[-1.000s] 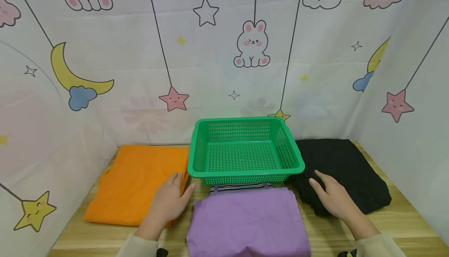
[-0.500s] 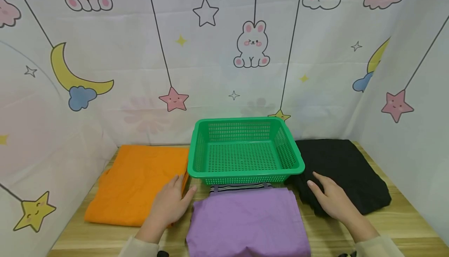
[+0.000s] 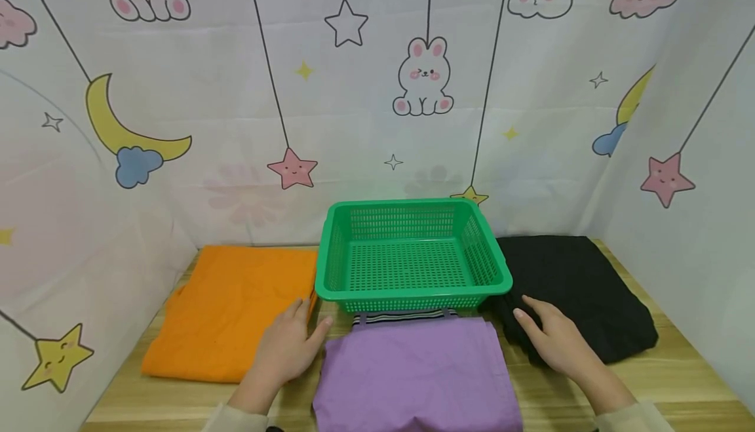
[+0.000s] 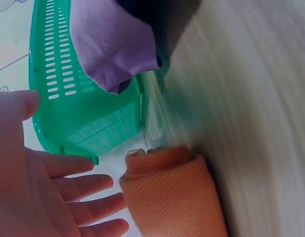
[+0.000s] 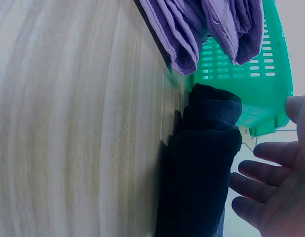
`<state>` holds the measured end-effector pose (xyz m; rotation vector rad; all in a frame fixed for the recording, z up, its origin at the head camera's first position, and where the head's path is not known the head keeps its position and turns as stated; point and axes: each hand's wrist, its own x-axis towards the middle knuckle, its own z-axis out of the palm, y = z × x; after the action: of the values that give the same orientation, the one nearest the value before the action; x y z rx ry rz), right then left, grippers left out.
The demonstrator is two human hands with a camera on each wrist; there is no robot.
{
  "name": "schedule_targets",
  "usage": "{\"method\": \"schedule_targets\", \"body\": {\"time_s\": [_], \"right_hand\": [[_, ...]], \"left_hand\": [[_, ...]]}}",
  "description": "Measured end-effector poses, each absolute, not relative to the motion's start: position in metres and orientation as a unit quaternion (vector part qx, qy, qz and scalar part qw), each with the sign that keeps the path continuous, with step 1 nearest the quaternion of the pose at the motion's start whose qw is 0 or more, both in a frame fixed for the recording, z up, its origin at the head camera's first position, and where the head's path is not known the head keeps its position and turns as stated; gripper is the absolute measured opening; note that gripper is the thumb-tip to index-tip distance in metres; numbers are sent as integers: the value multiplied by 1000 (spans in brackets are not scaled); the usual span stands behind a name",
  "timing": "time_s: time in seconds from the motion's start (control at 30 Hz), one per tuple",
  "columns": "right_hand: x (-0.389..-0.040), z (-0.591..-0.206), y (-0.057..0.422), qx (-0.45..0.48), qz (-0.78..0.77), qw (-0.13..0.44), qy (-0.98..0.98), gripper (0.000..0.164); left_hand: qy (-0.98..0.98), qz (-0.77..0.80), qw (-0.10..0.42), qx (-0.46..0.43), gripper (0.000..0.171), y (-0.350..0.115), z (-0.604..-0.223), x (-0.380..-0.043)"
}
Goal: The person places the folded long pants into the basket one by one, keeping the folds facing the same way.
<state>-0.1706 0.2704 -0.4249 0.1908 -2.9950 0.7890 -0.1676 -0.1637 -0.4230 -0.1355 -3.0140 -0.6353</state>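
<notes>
My left hand (image 3: 287, 345) hovers by the right edge of a folded orange cloth (image 3: 230, 314), fingers spread and holding nothing. On the other side, my right hand (image 3: 554, 337) is over the near left edge of a folded black cloth (image 3: 584, 288), its fingers also loose. Between the hands lies a folded purple cloth (image 3: 415, 376), with a dark striped band (image 3: 404, 316) showing behind it. In the left wrist view the palm (image 4: 24, 192) faces the orange cloth (image 4: 174, 197). The right wrist view has the fingers (image 5: 263, 173) apart from the black cloth (image 5: 199, 168).
A green plastic basket (image 3: 407, 265) with nothing in it stands at the back centre, behind the purple cloth and between the other two. All rest on a wooden table (image 3: 135, 406). A printed white curtain (image 3: 354, 111) encloses the back and sides.
Both hands have drifted slightly toward the person, and the right hand a little to the left. The cloths and basket keep their places.
</notes>
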Motion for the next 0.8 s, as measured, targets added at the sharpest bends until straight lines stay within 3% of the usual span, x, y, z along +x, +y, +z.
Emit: {"method": "schedule_targets", "body": {"time_s": [0.8], "right_hand": [[-164,-431,267,69,259,35,-963,63]], "left_hand": [[-976,-213,34,-37,70,-155,-426,-160]]}}
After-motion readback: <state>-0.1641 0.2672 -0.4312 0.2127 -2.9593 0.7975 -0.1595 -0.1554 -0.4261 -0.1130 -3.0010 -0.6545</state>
